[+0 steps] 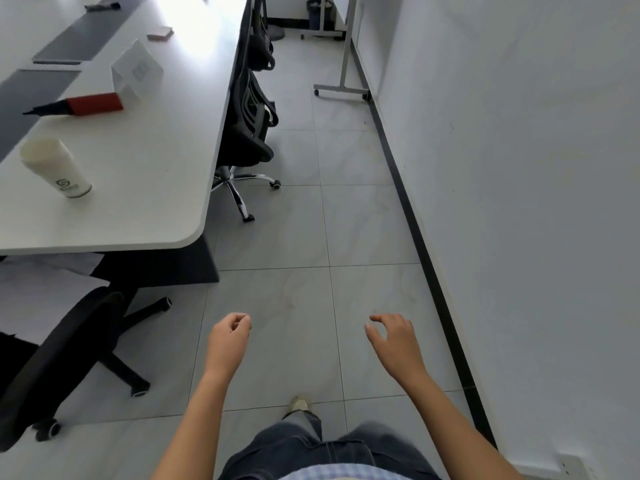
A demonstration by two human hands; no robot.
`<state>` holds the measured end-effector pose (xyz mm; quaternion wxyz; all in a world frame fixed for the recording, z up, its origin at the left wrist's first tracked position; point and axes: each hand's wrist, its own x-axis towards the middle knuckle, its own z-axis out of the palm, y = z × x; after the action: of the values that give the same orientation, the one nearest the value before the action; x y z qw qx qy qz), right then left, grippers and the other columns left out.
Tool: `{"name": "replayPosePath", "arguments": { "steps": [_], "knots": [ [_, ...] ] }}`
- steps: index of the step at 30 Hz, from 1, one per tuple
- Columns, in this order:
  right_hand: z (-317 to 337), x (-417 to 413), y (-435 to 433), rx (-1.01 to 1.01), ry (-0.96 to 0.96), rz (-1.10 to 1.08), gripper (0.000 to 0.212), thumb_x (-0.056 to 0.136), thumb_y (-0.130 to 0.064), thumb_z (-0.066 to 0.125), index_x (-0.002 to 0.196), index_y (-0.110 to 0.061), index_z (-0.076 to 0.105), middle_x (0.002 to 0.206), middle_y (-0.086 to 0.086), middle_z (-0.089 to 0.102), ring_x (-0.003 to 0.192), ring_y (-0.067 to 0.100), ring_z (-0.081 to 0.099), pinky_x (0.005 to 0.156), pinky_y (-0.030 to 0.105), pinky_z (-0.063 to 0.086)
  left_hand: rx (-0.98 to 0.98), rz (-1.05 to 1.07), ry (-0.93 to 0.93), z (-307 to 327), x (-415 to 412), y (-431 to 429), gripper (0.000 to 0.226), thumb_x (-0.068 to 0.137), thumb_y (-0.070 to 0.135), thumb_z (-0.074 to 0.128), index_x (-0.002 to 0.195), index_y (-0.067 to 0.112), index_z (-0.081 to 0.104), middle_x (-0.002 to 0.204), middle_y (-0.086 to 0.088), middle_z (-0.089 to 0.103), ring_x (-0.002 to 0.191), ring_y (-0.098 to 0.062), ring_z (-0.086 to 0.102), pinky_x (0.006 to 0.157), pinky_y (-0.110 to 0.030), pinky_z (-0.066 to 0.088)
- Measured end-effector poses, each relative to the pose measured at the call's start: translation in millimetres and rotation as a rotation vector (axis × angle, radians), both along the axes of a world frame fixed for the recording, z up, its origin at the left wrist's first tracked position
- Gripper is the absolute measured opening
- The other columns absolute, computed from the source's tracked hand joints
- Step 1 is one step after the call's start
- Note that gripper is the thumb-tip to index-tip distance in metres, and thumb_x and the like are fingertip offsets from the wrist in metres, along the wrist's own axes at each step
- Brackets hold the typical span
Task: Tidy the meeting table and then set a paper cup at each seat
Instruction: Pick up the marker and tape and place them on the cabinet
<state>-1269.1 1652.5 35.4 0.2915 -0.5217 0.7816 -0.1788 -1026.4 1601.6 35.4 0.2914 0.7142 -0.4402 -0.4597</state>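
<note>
The white meeting table (166, 174) fills the upper left. A stack of white paper cups (55, 168) lies tilted near its front corner. Farther back lie a red box (95, 103) with a black marker (45, 108) beside it, a white folded name card (136, 71) and a small reddish pad (160, 32). My left hand (228, 341) and my right hand (393, 341) hang over the floor to the right of the table, fingers loosely curled, holding nothing and apart from the table.
Black office chairs (249, 112) stand tucked along the table's right side, another chair (62, 341) at its near end. A whiteboard stand (343, 81) on wheels and a dark bin (318, 12) are at the far wall. A white wall (519, 202) runs along the right.
</note>
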Motion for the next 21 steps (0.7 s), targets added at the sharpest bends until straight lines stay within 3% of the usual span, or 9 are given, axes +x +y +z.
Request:
{"name": "replayPosePath", "arguments": {
  "steps": [10, 17, 21],
  "knots": [
    [-23, -79, -102, -0.007, -0.045, -0.101, 0.031, 0.092, -0.024, 0.049, 0.12, -0.011, 0.054, 0.126, 0.007, 0.053, 0.12, 0.019, 0.042, 0.098, 0.026, 0.035, 0.146, -0.199, -0.016, -25, -107, -95, 0.026, 0.09, 0.011, 0.047, 0.067, 0.022, 0.053, 0.077, -0.009, 0.056, 0.073, -0.019, 0.048, 0.058, -0.026, 0.034],
    [0, -190, -231, -0.128, -0.063, -0.086, 0.032, 0.091, -0.023, 0.051, 0.12, -0.01, 0.055, 0.126, 0.009, 0.054, 0.12, 0.022, 0.042, 0.097, 0.029, 0.035, 0.03, -0.138, -0.044, -1, -214, -212, 0.025, 0.088, 0.01, 0.047, 0.065, 0.019, 0.053, 0.067, 0.0, 0.052, 0.07, -0.02, 0.047, 0.057, -0.024, 0.033],
    [5, -228, -285, -0.141, -0.07, -0.048, 0.031, 0.091, -0.023, 0.05, 0.119, -0.01, 0.055, 0.125, 0.009, 0.054, 0.119, 0.021, 0.043, 0.094, 0.026, 0.035, -0.042, -0.195, -0.038, 20, -279, -252, 0.015, 0.09, 0.012, 0.047, 0.084, 0.012, 0.06, 0.07, 0.005, 0.054, 0.065, -0.011, 0.047, 0.058, -0.019, 0.035]
  ]
}}
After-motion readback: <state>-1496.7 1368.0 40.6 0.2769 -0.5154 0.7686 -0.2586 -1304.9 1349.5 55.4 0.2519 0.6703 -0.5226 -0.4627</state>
